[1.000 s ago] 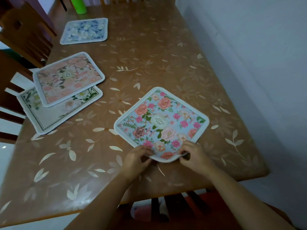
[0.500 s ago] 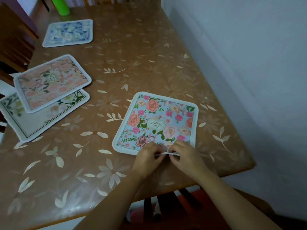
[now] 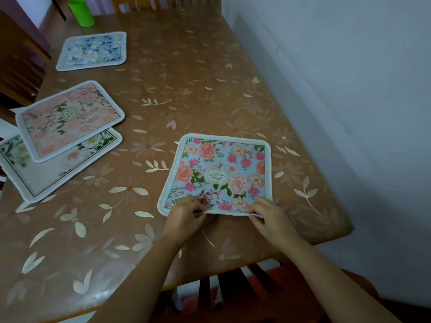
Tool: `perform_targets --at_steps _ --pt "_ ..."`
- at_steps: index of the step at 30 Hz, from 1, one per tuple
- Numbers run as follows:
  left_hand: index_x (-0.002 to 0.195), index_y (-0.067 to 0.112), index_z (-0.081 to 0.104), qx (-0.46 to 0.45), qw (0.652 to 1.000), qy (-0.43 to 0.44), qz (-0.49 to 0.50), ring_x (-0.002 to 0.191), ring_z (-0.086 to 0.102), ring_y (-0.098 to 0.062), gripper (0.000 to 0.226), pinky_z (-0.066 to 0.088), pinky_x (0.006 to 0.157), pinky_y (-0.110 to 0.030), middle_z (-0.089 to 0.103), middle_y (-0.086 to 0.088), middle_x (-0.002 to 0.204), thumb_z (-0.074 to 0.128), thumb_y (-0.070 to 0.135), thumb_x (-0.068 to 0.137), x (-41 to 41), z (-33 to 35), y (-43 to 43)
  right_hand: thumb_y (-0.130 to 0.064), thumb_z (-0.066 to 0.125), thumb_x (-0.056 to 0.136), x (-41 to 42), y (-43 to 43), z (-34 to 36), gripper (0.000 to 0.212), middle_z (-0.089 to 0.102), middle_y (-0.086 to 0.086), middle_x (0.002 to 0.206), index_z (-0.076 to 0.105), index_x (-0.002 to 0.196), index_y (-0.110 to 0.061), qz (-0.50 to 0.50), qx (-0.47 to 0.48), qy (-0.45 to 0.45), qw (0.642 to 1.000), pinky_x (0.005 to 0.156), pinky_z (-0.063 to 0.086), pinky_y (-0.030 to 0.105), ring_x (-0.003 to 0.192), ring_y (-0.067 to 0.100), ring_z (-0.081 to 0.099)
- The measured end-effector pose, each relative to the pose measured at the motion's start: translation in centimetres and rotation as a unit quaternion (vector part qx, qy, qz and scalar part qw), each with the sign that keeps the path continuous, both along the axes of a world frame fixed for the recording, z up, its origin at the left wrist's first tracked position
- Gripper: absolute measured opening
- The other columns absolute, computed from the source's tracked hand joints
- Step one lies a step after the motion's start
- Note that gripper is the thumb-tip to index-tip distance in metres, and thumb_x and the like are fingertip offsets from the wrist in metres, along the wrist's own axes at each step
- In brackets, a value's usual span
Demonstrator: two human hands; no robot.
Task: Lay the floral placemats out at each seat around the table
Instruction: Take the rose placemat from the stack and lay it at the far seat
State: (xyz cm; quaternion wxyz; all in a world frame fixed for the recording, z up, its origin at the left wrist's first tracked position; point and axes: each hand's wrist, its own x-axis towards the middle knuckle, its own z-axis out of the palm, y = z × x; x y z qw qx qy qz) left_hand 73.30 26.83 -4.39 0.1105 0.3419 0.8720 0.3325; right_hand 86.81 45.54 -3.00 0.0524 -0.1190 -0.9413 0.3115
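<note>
A blue mat with pink flowers (image 3: 224, 173) lies on the brown table (image 3: 210, 89), in the lower middle of the picture, close to the table's near edge. The left hand (image 3: 184, 215) pinches the near edge of this mat, with its fingers curled tight on the white border. The right hand (image 3: 268, 217) pinches the same edge, closer to the mat's right corner, and its fingers are curled on the border too. The edge between the two hands is lifted a little off the table.

At the left of the picture a pink mat (image 3: 70, 120) lies partly on top of a white mat (image 3: 46, 173). Both stick out a bit over the table's left side. Higher up on the left, a pale blue mat (image 3: 93, 51) lies flat by itself.

A green cup (image 3: 81, 12) stands upright in the upper left corner. I cannot tell if anything is in it.

A wooden chair (image 3: 233, 287) shows under the table's near edge.
</note>
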Motion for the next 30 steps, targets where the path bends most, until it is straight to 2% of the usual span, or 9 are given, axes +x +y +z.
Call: perform_targets --at_steps 7,12,13,17,21,23,28,30 --pt "0.073 0.007 0.07 -0.039 0.998 -0.029 0.037 0.069 0.054 -0.011 0.004 0.035 0.059 -0.01 0.064 -0.005 0.079 0.073 0.009 0.071 0.3 0.8 -2.5 0.001 0.064 0.077 -2.0 -0.8 -0.5 0.008 0.061 0.008 0.084 0.062 0.078 -0.006 0.04 0.021 0.02 0.999 0.068 0.045 0.026 0.08 0.022 0.059" --pt "0.071 0.011 0.068 -0.04 0.993 -0.063 0.095 0.065 0.052 -0.008 0.007 0.035 0.055 -0.009 0.057 0.005 0.073 0.074 0.015 0.071 1.1 1.5 -4.0 0.002 0.063 0.078 -4.3 -1.8 -0.5 0.005 0.064 0.01 0.09 0.063 0.08 -0.002 0.053 0.03 0.029 0.998 0.068 0.054 0.042 0.088 0.026 0.061" --pt "0.069 0.013 0.066 -0.034 0.991 -0.073 0.109 0.063 0.051 -0.006 0.008 0.034 0.054 -0.008 0.057 0.005 0.072 0.074 0.014 0.071 1.3 1.6 -4.1 0.002 0.062 0.078 -4.7 -2.0 -0.4 0.006 0.064 0.011 0.092 0.063 0.082 -0.002 0.051 0.03 0.027 0.998 0.071 0.053 0.041 0.09 0.027 0.061" --pt "0.062 0.026 0.055 -0.011 0.983 -0.104 0.149 0.059 0.049 0.003 0.024 0.037 0.049 -0.007 0.052 0.016 0.065 0.074 0.014 0.071 2.1 1.8 -3.6 -0.004 0.067 0.076 -5.4 -3.7 0.1 0.008 0.063 0.01 0.093 0.063 0.083 -0.004 0.088 0.043 0.031 0.995 0.078 0.042 0.022 0.094 0.025 0.059" --pt "0.063 0.023 0.059 -0.012 0.987 -0.1 0.125 0.062 0.051 -0.005 0.017 0.038 0.052 -0.011 0.051 0.016 0.066 0.072 0.02 0.073 2.4 2.1 -2.7 -0.007 0.066 0.077 -5.9 -6.2 0.0 0.011 0.062 0.011 0.096 0.063 0.087 -0.005 0.133 0.021 0.028 0.99 0.085 0.036 0.023 0.098 0.023 0.056" --pt "0.068 0.018 0.063 -0.011 0.989 -0.094 0.112 0.067 0.053 -0.011 0.011 0.043 0.057 -0.021 0.055 0.007 0.07 0.071 0.021 0.074 2.3 2.2 -2.8 -0.006 0.066 0.076 -6.1 -6.5 0.0 0.01 0.061 0.012 0.093 0.063 0.086 -0.004 0.139 0.016 0.024 0.99 0.083 0.037 0.024 0.095 0.024 0.056" --pt "0.078 0.015 0.064 -0.04 0.994 -0.088 0.05 0.074 0.053 -0.014 0.007 0.047 0.066 -0.03 0.058 -0.001 0.083 0.069 0.02 0.075 1.5 2.7 -4.2 -0.004 0.067 0.077 -6.1 -5.5 0.3 0.008 0.062 0.008 0.093 0.065 0.085 -0.004 0.109 -0.03 0.016 0.993 0.083 0.043 0.023 0.096 0.017 0.056" --pt "0.077 0.019 0.064 -0.022 0.993 -0.108 0.04 0.077 0.055 -0.013 0.006 0.048 0.068 -0.026 0.059 0.002 0.084 0.069 0.016 0.075 1.3 2.9 -4.9 -0.005 0.066 0.078 -6.0 -4.7 0.3 0.007 0.063 0.003 0.096 0.066 0.085 -0.005 0.077 -0.04 0.016 0.996 0.084 0.04 0.016 0.099 0.008 0.052"
